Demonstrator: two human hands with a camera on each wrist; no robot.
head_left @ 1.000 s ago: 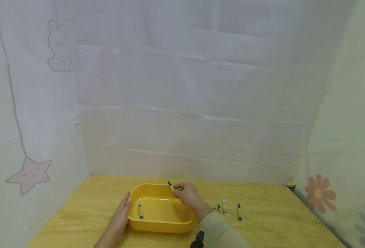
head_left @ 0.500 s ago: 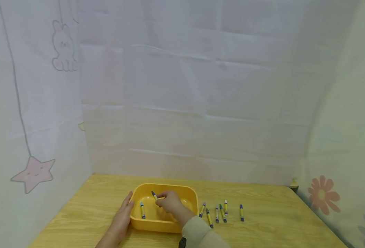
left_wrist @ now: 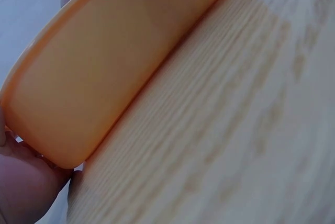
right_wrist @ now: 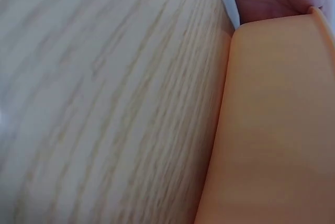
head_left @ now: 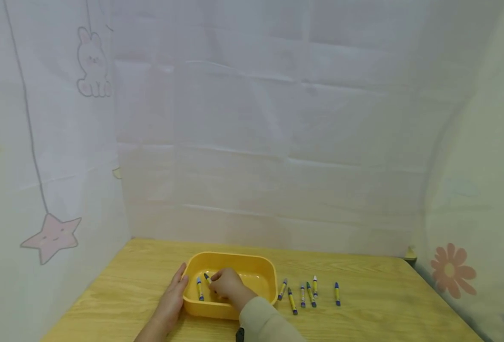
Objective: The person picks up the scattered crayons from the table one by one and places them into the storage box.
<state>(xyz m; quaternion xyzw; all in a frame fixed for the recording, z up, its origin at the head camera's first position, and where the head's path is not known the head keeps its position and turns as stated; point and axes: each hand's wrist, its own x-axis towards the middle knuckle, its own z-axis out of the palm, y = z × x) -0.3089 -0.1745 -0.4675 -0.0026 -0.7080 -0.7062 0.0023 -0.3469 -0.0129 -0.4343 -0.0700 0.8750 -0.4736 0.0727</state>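
A yellow plastic basin (head_left: pixel 230 311) stands on the table. My left hand (head_left: pixel 171 299) lies along its left wall, fingers extended; the left wrist view shows this hand (left_wrist: pixel 29 182) against the basin's corner (left_wrist: pixel 63 145). Inside the basin, my right hand (head_left: pixel 228 286) pinches a dark-tipped crayon (head_left: pixel 208 278) with a yellow wrapper, low over the floor. The crayon's lower end is hidden by the fingers. A second crayon (head_left: pixel 200 289), light blue-tipped, lies beside it at the left. In the right wrist view, the basin's outer wall (right_wrist: pixel 277 119) hides the right hand's fingers.
Several crayons lie loosely grouped right of the basin, among them a green one (head_left: pixel 311 294) and a white one (head_left: pixel 315 286). A blue crayon (head_left: pixel 337 294) lies apart, farther right. Printed cloth walls (head_left: pixel 252 190) stand behind and beside the wooden table (head_left: pixel 376 294).
My right hand has carried the crayon from above the basin's right back rim leftward and down into the basin. The left hand stays at the left wall. The head view has shifted slightly.
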